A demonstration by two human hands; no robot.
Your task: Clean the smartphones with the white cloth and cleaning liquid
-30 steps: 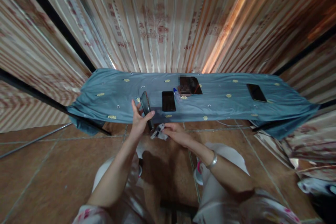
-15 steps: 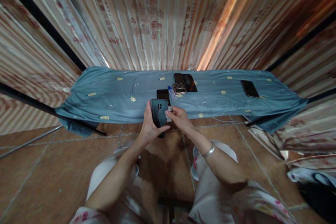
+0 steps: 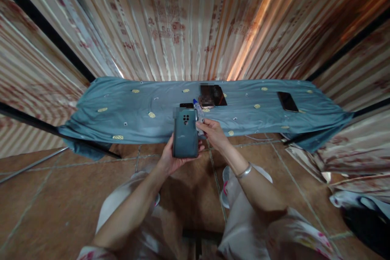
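A dark teal phone [image 3: 185, 140] faces me with its back and camera cluster, held above the near edge of the cloth-covered table. My left hand [image 3: 168, 158] is closed round its lower part, fingers reaching under to the right side. Against the phone's upper right edge, my right hand [image 3: 215, 133] pinches a small pale cloth or tissue [image 3: 200, 131]. Just beyond lies a clear bottle with a blue cap [image 3: 198, 109]. Another dark phone [image 3: 186, 105] rests on the table, mostly hidden behind the held one.
Blue-grey cloth [image 3: 137, 124] with yellow motifs covers the narrow table. A dark phone [image 3: 220, 95] lies at the back beside a blurred checked item [image 3: 206, 101]. Farther right is another phone [image 3: 287, 101]. Black poles [image 3: 344, 53] and striped curtains [image 3: 170, 20] surround the table.
The held phone has come lower and turned more squarely toward me. My left hand has shifted from its side to around its lower part; my right still pinches the pale cloth or tissue.
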